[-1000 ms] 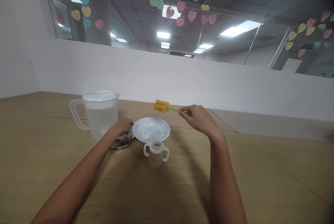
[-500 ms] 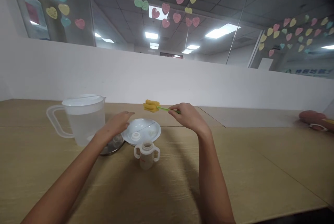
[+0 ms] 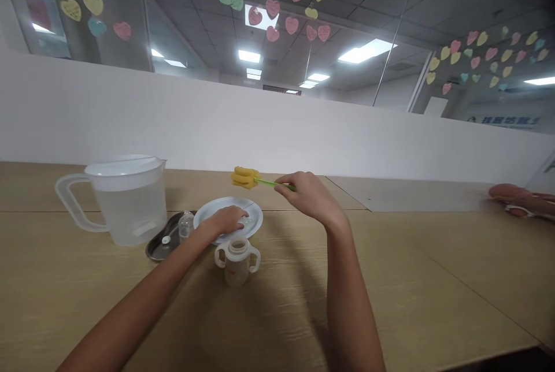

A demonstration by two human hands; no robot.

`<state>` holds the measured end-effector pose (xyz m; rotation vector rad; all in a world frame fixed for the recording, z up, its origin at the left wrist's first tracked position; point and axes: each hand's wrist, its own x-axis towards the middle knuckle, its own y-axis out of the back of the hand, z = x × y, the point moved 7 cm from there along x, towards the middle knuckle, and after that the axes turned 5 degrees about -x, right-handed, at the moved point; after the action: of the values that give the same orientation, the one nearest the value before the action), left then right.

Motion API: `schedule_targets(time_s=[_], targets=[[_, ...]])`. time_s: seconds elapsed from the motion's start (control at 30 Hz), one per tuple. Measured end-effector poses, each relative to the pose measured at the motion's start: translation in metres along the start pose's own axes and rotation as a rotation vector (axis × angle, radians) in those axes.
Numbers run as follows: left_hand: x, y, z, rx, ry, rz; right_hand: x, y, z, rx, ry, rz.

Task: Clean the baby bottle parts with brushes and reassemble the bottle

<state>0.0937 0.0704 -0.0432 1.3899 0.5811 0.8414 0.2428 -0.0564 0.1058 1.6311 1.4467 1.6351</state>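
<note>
The right hand (image 3: 306,193) pinches the green handle of a sponge brush (image 3: 245,177) between thumb and fingers. The brush is held up off the table (image 3: 411,302), with its yellow sponge head pointing away to the left of that hand. In the view the sponge sits a little above the left hand, well apart from it.

The left hand (image 3: 228,220) reaches over a white bowl (image 3: 202,213), palm down, with its fingers slightly bent and lowered inside the rim. I cannot tell whether the fingers hold anything, because the hand covers part of the bowl. Just beside the fingertips a faint clear piece (image 3: 248,223) shows in the bowl, too indistinct to name.

Directly on the near side of the left hand, a see-through bottle (image 3: 237,268) stands upright on the table, its mouth uncovered and a white handle on each side. To the left of the left hand, partly behind the forearm, is a dark metal tray (image 3: 156,250). It carries a clear, dome-shaped piece (image 3: 186,226) and a small white piece (image 3: 166,240). Farther left of that hand stands a large translucent pitcher (image 3: 130,210) with its lid on. Well to the right of the right hand lies a blurred reddish object (image 3: 511,193).
</note>
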Motion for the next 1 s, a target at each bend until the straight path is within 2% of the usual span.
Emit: schedule_targets(time_s=[0.13,0.27,0.37,0.47,0.6,0.7,0.83,1.0], targets=[[0.005,-0.007,-0.007,-0.023,0.028,-0.005,0.002,-0.003,0.000,-0.004,-0.005,-0.012],[0.004,-0.001,-0.006,-0.038,0.051,0.033,0.003,-0.004,-0.001,-0.026,0.002,-0.019],[-0.001,0.015,-0.004,-0.082,0.054,0.081,0.002,-0.004,-0.001,-0.048,-0.005,-0.019],[-0.011,0.041,-0.007,-0.164,0.051,0.151,0.001,-0.004,0.000,-0.054,-0.017,-0.019],[-0.033,0.083,-0.017,-0.495,0.056,0.330,0.000,-0.005,-0.004,-0.068,-0.002,-0.025],[-0.046,0.103,-0.020,-0.658,0.068,0.460,0.000,-0.006,-0.011,-0.067,0.027,-0.009],[-0.056,0.118,-0.021,-0.668,0.119,0.650,0.002,-0.010,-0.017,-0.031,0.060,-0.018],[-0.060,0.122,-0.019,-0.633,0.164,0.719,0.002,-0.011,-0.019,-0.029,0.070,-0.027]])
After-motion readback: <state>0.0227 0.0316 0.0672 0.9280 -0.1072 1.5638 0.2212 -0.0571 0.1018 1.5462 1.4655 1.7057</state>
